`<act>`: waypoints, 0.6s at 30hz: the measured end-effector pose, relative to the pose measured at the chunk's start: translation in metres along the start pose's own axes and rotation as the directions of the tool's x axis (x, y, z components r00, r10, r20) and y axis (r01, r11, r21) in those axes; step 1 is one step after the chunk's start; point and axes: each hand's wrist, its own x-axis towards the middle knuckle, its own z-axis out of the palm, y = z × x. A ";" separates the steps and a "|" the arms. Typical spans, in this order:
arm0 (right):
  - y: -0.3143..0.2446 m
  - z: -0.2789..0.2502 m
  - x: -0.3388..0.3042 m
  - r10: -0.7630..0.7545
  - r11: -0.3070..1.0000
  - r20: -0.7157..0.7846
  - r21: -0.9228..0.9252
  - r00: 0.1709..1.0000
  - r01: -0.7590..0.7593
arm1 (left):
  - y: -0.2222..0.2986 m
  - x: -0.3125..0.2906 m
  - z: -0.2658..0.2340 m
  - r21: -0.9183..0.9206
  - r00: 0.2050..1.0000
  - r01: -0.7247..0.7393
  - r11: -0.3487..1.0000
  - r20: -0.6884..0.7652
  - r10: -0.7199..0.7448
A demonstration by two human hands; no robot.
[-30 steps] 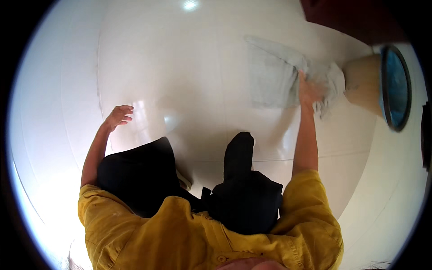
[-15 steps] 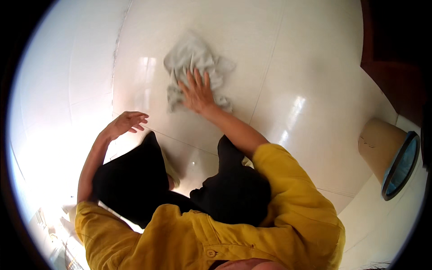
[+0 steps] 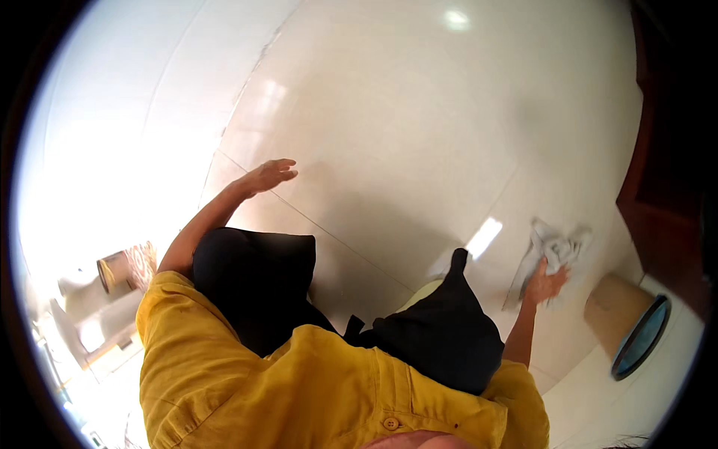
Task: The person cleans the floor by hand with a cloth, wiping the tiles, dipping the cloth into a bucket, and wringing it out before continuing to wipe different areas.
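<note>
A crouching person in a yellow shirt wipes a glossy white tiled floor with a grey rag.

The right hand presses flat on the crumpled grey rag, fingers spread open over the cloth at the right side of the floor, near a dark wooden door. The left hand hovers above the tiles, fingers open and holding nothing. The wiping stroke looks mid-sweep; the next pass seems to call for steady downward pressure on the cloth. A tan cylindrical bin with a blue rim stands just beside the rag; no label is legible.
</note>
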 end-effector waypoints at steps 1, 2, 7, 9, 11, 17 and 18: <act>0.012 0.009 0.000 0.162 0.986 0.033 -0.046 0.986 -0.160 | -0.012 0.004 0.004 0.046 0.999 0.001 0.999 -0.036 0.001; 0.013 0.025 0.002 0.307 0.950 0.075 -0.091 0.949 -0.300 | -0.030 0.000 0.007 0.082 0.997 0.024 0.996 -0.081 -0.017; -0.019 0.140 0.085 0.701 0.706 -0.120 -0.028 0.703 -0.708 | -0.089 0.028 0.082 0.381 0.946 0.077 0.921 -0.320 0.053; -0.130 0.142 0.073 0.523 0.852 0.089 -0.025 0.848 -0.523 | -0.098 0.013 0.099 0.379 0.906 0.187 0.906 -0.423 -0.010; -0.206 0.146 0.085 0.337 0.941 0.033 0.020 0.941 -0.338 | -0.094 0.020 0.103 0.371 0.888 0.145 0.917 -0.458 0.045; -0.456 0.085 0.055 -0.399 0.917 0.463 0.217 0.792 0.335 | -0.096 0.024 0.099 0.342 0.898 0.056 0.938 -0.428 0.102; -0.483 0.076 0.049 -0.472 0.881 0.470 0.225 0.746 0.416 | -0.091 0.025 0.097 0.344 0.900 0.055 0.937 -0.424 0.103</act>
